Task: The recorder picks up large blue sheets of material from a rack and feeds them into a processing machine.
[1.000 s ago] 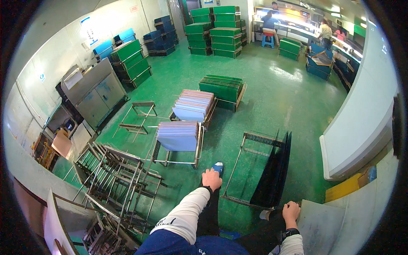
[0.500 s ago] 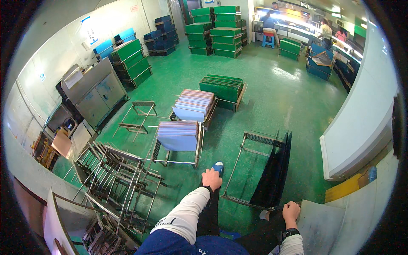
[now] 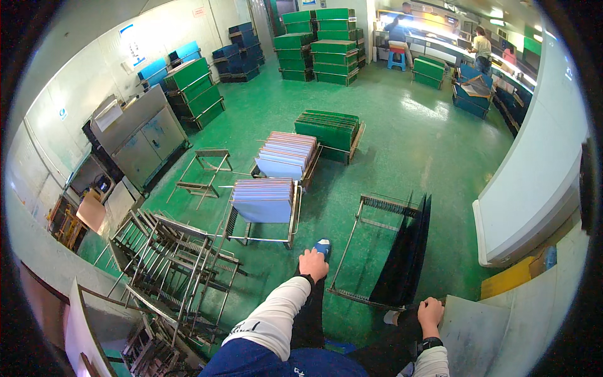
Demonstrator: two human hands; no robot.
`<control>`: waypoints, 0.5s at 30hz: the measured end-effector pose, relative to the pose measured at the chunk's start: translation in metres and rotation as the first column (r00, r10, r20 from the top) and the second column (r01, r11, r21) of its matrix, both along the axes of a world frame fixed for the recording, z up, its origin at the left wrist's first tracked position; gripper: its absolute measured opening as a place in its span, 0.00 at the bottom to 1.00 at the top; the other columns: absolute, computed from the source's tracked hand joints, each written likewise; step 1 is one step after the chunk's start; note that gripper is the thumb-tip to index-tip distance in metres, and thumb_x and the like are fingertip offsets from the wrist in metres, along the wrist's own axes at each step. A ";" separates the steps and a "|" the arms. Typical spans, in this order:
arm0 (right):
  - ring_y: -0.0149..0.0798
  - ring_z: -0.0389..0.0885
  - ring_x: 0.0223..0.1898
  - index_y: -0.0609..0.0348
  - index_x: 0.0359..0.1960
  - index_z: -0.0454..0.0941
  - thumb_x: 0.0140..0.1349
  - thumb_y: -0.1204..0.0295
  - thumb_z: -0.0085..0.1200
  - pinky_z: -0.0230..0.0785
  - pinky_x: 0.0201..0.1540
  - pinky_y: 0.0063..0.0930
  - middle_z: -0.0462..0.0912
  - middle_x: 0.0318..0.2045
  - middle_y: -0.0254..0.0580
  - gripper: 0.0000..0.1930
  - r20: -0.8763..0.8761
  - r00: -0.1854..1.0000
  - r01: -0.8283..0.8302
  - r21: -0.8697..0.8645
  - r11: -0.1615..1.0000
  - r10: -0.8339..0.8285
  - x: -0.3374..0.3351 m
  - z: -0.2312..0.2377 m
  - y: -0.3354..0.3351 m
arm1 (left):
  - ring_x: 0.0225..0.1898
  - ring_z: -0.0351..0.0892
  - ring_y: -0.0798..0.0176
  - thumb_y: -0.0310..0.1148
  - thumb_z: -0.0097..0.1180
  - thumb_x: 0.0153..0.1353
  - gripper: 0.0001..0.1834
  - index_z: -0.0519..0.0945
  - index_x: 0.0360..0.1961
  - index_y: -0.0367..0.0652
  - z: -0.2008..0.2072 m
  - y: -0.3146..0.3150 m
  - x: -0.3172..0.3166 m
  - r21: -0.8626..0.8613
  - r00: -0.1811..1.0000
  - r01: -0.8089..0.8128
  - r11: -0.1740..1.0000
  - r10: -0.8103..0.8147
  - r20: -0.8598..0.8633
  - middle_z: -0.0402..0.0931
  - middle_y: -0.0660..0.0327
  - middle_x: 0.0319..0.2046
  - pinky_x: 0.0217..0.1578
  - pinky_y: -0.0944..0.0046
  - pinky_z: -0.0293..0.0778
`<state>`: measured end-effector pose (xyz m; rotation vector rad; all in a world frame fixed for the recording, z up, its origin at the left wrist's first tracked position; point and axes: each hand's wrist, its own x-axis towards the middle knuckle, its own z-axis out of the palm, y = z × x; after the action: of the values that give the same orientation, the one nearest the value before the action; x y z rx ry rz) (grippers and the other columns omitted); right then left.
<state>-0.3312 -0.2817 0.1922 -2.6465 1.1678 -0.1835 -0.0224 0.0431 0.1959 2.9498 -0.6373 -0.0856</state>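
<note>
Workers (image 3: pixel 482 51) at a lit bench (image 3: pixel 434 53) are too small for detail.
The lower edge cuts off the right sleeve (image 3: pixel 433 362); the left hand (image 3: pixel 313 265) partly hides a blue shoe (image 3: pixel 323 246); dark panels (image 3: pixel 403 264) in the near rack (image 3: pixel 355 236) merge, their number unclear.

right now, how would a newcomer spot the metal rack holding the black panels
On the glossy green floor, look to the right foreground, just beyond the person's bare right hand. There stands an open metal rack with slotted rails. Its thin black panels crowd its right side, unlike the pale blue panels farther left.
</note>
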 end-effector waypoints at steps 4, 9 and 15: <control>0.53 0.77 0.41 0.58 0.26 0.80 0.54 0.67 0.58 0.66 0.46 0.47 0.82 0.32 0.47 0.08 0.026 1.000 -0.009 -0.019 1.000 0.010 0.001 0.000 0.001 | 0.46 0.76 0.50 0.39 0.57 0.50 0.14 0.85 0.33 0.42 -0.003 0.001 0.001 -0.011 1.000 -0.008 1.000 0.008 0.004 0.79 0.55 0.40 0.41 0.48 0.72; 0.50 0.76 0.43 0.56 0.28 0.81 0.55 0.65 0.58 0.65 0.48 0.46 0.82 0.35 0.44 0.08 -0.029 1.000 0.008 0.019 1.000 -0.007 0.000 0.001 0.000 | 0.46 0.76 0.50 0.40 0.57 0.50 0.14 0.85 0.33 0.42 0.000 0.000 0.000 -0.004 1.000 -0.003 1.000 0.003 -0.009 0.79 0.55 0.41 0.41 0.48 0.72; 0.53 0.77 0.41 0.58 0.26 0.80 0.54 0.67 0.58 0.66 0.46 0.47 0.82 0.32 0.48 0.08 0.031 1.000 -0.005 -0.010 1.000 0.005 0.001 0.002 0.002 | 0.46 0.76 0.50 0.40 0.57 0.51 0.15 0.85 0.34 0.42 0.001 0.000 0.000 0.005 1.000 -0.009 1.000 0.009 -0.010 0.79 0.55 0.41 0.41 0.48 0.72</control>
<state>-0.3304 -0.2800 0.1938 -2.6448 1.1537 -0.2291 -0.0228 0.0436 0.1973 2.9545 -0.6235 -0.1016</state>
